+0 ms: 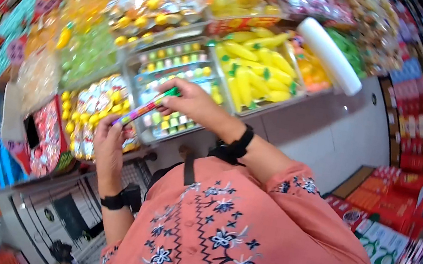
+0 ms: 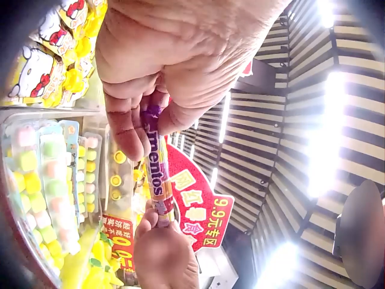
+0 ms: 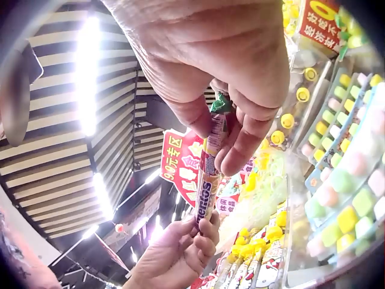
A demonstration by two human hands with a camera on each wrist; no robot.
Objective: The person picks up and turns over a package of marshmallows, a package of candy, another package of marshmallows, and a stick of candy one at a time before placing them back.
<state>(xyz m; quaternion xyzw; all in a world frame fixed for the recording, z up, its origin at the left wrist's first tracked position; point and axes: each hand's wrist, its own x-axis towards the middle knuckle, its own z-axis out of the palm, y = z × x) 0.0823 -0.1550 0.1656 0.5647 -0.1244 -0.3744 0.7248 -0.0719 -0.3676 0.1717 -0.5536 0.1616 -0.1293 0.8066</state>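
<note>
Candy roll [image 1: 147,106]: a slim stick in a glossy printed wrapper, held in the air between both hands, in front of the sweet display and touching nothing else.

1. Fingers. Those of the left hand [image 1: 107,143] are curled round the purple end of the roll. The left wrist view shows thumb and fingers [image 2: 129,129] closed on it. Fingers of the right hand [image 1: 194,103] pinch the green twisted end. The right wrist view shows the fingertips [image 3: 240,150] pressed to the wrapper just below the twist.

2. Handling (judgement). The roll is probably light and fairly stiff along its length, but it is likely a stack of separate sweets, so it could bend or break under side load. The wrapper looks smooth and may slip. Grip is best taken on the round body near each end, or at the middle for one-hand carry. The twisted end is thin and may tear or unwind.

3. Surroundings. Directly behind the roll stands a clear tray [image 1: 136,75] of small pastel sweets. To its right lies a bin of yellow banana-shaped packs [image 1: 256,72], with a white cylinder [image 1: 329,56] beyond it. To the left are bags of yellow and white sweets [image 1: 94,106]. A red price sign [image 2: 201,208] appears overhead in both wrist views
</note>
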